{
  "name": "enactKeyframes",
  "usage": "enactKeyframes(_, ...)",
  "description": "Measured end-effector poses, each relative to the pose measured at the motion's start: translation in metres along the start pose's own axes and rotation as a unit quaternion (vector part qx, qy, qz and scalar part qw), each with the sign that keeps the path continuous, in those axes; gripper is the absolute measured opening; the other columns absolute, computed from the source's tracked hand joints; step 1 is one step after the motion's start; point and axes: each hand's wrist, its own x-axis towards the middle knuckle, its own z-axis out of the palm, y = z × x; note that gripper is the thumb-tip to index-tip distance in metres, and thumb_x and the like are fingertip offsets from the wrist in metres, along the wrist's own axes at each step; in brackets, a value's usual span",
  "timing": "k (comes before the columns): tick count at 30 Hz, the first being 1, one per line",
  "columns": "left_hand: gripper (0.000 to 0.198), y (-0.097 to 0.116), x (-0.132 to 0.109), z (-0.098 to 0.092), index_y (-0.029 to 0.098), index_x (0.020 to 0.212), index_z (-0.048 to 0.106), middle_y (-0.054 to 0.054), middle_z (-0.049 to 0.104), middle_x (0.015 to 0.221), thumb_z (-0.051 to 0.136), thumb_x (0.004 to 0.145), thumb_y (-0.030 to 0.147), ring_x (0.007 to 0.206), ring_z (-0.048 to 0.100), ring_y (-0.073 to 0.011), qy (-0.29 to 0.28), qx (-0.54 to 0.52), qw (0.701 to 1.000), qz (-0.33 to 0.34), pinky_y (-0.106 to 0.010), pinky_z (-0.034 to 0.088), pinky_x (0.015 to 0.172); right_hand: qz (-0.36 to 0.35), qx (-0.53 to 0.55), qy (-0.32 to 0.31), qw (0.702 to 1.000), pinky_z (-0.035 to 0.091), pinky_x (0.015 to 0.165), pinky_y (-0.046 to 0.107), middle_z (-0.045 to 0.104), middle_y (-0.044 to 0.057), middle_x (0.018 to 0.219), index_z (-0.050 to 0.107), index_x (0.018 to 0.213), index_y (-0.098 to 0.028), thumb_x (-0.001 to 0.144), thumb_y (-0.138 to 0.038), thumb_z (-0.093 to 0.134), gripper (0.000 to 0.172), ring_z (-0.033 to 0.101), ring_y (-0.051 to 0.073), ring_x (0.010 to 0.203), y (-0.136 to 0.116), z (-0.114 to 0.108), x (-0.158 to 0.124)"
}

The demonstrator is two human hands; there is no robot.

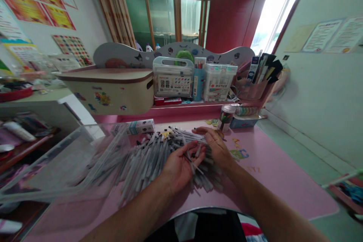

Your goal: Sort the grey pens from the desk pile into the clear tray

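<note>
A large heap of grey-white pens [147,159] lies spread over the pink desk [272,174]. My left hand [179,165] rests on the heap palm up, fingers curled round a few pens. My right hand [216,144] lies palm down on the right end of the heap, fingers stretched flat over the pens toward the left. A clear plastic box [56,166] lies tipped on its side at the left, with pens spilling from its mouth.
A small white carton [140,126] lies behind the heap. A small jar [226,117] and a blue box [243,122] stand at the back right. The shelf behind holds a cream storage bin [113,90], marker sets [172,79] and a pen holder [255,87].
</note>
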Motion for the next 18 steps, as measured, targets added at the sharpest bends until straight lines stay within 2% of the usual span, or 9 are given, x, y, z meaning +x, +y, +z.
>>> enactKeyframes(2, 0.016, 0.007, -0.003, 0.002, 0.008, 0.085, 0.065, -0.012, 0.068, 0.084, 0.049, 0.088, 0.008, 0.074, 0.069, -0.0153, 0.025, 0.023, 0.999, 0.008, -0.023, 0.059, 0.065, 0.0, -0.016, 0.054, 0.998, 0.046, 0.093, 0.035, 0.068, 0.007, 0.113, 0.067, 0.104, -0.023, 0.095, -0.044, 0.043, 0.033, 0.058, 0.022, 0.11, 0.0, -0.011, 0.009)
enactKeyframes(3, 0.017, 0.012, -0.006, 0.004, 0.009, 0.084, 0.065, -0.01, 0.066, 0.079, 0.049, 0.089, 0.009, 0.064, 0.065, -0.0121, 0.033, 0.039, 0.999, 0.014, -0.019, 0.055, 0.054, 0.005, -0.022, 0.076, 0.997, 0.047, 0.088, 0.034, 0.067, 0.008, 0.114, 0.066, 0.103, -0.022, 0.094, -0.045, 0.043, 0.035, 0.059, 0.022, 0.107, 0.002, -0.017, 0.014)
enactKeyframes(5, 0.02, 0.027, -0.014, 0.01, 0.009, 0.081, 0.064, -0.006, 0.06, 0.071, 0.047, 0.092, 0.011, 0.05, 0.055, -0.0071, 0.028, 0.074, 0.996, 0.037, -0.014, 0.043, 0.039, 0.035, -0.025, 0.117, 0.992, 0.049, 0.075, 0.032, 0.067, 0.008, 0.107, 0.063, 0.1, -0.02, 0.091, -0.046, 0.046, 0.032, 0.061, 0.02, 0.088, 0.01, -0.031, 0.025)
enactKeyframes(7, 0.021, 0.044, -0.027, 0.019, 0.01, 0.079, 0.063, -0.004, 0.056, 0.068, 0.047, 0.092, 0.012, 0.047, 0.049, -0.0054, 0.006, 0.108, 0.991, 0.074, -0.012, 0.035, 0.035, 0.055, -0.087, 0.129, 0.986, 0.048, 0.07, 0.031, 0.067, 0.006, 0.097, 0.061, 0.1, -0.019, 0.087, -0.042, 0.049, 0.029, 0.06, 0.019, 0.078, 0.022, -0.046, 0.035)
enactKeyframes(8, 0.021, 0.053, -0.035, 0.024, 0.01, 0.079, 0.064, -0.004, 0.054, 0.069, 0.047, 0.092, 0.012, 0.047, 0.049, -0.0053, -0.003, 0.124, 0.988, 0.097, -0.012, 0.035, 0.035, 0.051, -0.148, 0.131, 0.979, 0.047, 0.071, 0.031, 0.066, 0.006, 0.093, 0.062, 0.097, -0.018, 0.084, -0.039, 0.051, 0.026, 0.06, 0.019, 0.079, 0.027, -0.052, 0.039)
enactKeyframes(11, 0.023, 0.083, -0.061, 0.035, 0.012, 0.076, 0.065, -0.004, 0.054, 0.067, 0.047, 0.091, 0.011, 0.047, 0.047, -0.0058, 0.0, 0.171, 0.967, 0.187, -0.012, 0.035, 0.034, 0.049, -0.36, 0.054, 0.93, 0.042, 0.074, 0.031, 0.066, 0.008, 0.087, 0.065, 0.085, -0.017, 0.081, -0.027, 0.053, 0.017, 0.059, 0.02, 0.082, 0.04, -0.065, 0.046)
enactKeyframes(13, 0.028, 0.105, -0.077, 0.035, 0.011, 0.074, 0.065, -0.005, 0.056, 0.065, 0.043, 0.09, 0.007, 0.047, 0.048, -0.006, 0.022, 0.219, 0.944, 0.246, -0.011, 0.034, 0.035, 0.056, -0.407, 0.005, 0.912, 0.038, 0.069, 0.03, 0.066, 0.007, 0.077, 0.066, 0.073, -0.017, 0.08, -0.024, 0.056, 0.014, 0.057, 0.019, 0.074, 0.044, -0.068, 0.045)
enactKeyframes(15, 0.032, 0.133, -0.089, 0.026, 0.01, 0.075, 0.066, -0.004, 0.059, 0.063, 0.039, 0.089, 0.0, 0.047, 0.049, -0.0053, 0.058, 0.277, 0.911, 0.3, -0.01, 0.034, 0.038, 0.063, -0.415, -0.024, 0.907, 0.034, 0.064, 0.029, 0.065, 0.006, 0.069, 0.066, 0.066, -0.017, 0.079, -0.024, 0.059, 0.016, 0.055, 0.018, 0.066, 0.046, -0.068, 0.043)
enactKeyframes(18, 0.032, 0.182, -0.1, -0.001, 0.008, 0.089, 0.068, 0.001, 0.065, 0.064, 0.04, 0.085, -0.007, 0.054, 0.056, -0.0048, 0.143, 0.36, 0.85, 0.358, -0.015, 0.043, 0.05, 0.078, -0.432, -0.049, 0.897, 0.03, 0.06, 0.029, 0.064, 0.005, 0.066, 0.067, 0.065, -0.017, 0.081, -0.027, 0.059, 0.021, 0.053, 0.017, 0.062, 0.047, -0.067, 0.04)
